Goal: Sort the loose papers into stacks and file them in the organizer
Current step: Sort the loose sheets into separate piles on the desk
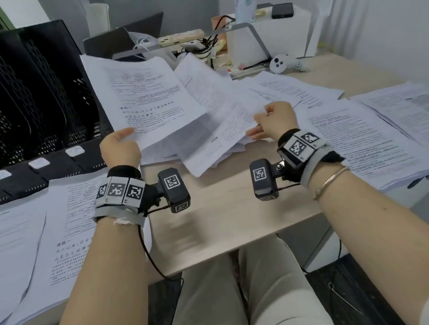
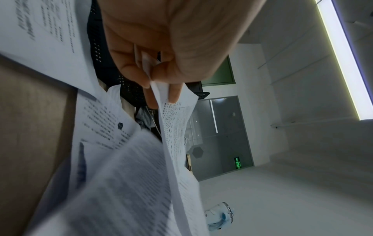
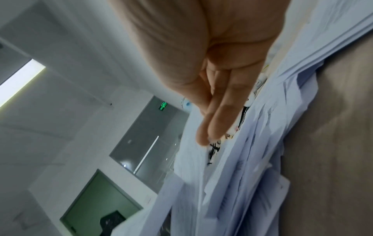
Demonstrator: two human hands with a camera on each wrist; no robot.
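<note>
A pale wooden table (image 1: pixel 227 226) carries a black mesh organizer (image 1: pixel 26 101) left of the gripped sheets (image 1: pixel 155 102). Printed paper stacks (image 1: pixel 32 245) lie nearer on that side, spread pages (image 1: pixel 363 142) lie to the right, and a white controller (image 1: pixel 280 63) sits beyond.

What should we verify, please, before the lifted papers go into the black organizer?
1. Pinch of the left hand on the bundle of white printed paper sheets: ok.
2. Grip of the right hand on that bundle: cannot tell; its fingers lie straight along the sheets.
3. Bundle edges squared: not ok; the sheets are fanned and skewed.
4. Slots of the black perforated organizer free: cannot tell; their insides are dark.
5. Bare patch of the beige wooden desk below for tapping the edges: ok.
</note>
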